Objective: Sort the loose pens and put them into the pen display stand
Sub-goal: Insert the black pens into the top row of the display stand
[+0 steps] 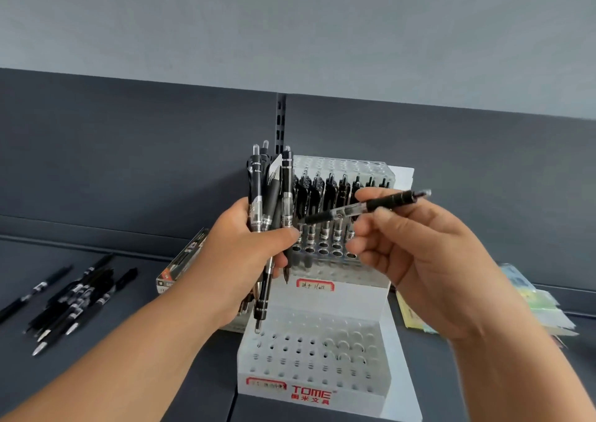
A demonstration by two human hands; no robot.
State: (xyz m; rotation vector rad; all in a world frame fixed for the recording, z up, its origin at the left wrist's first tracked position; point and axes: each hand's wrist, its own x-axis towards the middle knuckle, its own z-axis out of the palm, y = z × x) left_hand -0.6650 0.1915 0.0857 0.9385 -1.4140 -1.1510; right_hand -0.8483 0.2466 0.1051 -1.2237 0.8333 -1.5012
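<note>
A white tiered pen display stand (380, 334) with rows of holes stands on the dark shelf. Its upper tier holds a row of black pens (325, 195); the lower tiers show open holes. My left hand (238, 257) grips a bundle of several black pens (271, 195), held upright in front of the stand's left side. My right hand (419, 247) pinches a single black pen with a clear barrel (364, 207), held almost level above the stand's upper tier, its tip pointing left toward the bundle.
A heap of loose black pens (67, 302) lies on the shelf at the left. A pen box (183, 263) lies behind my left wrist. Pastel paper packs (532, 302) sit to the right of the stand. The shelf's back panel rises behind.
</note>
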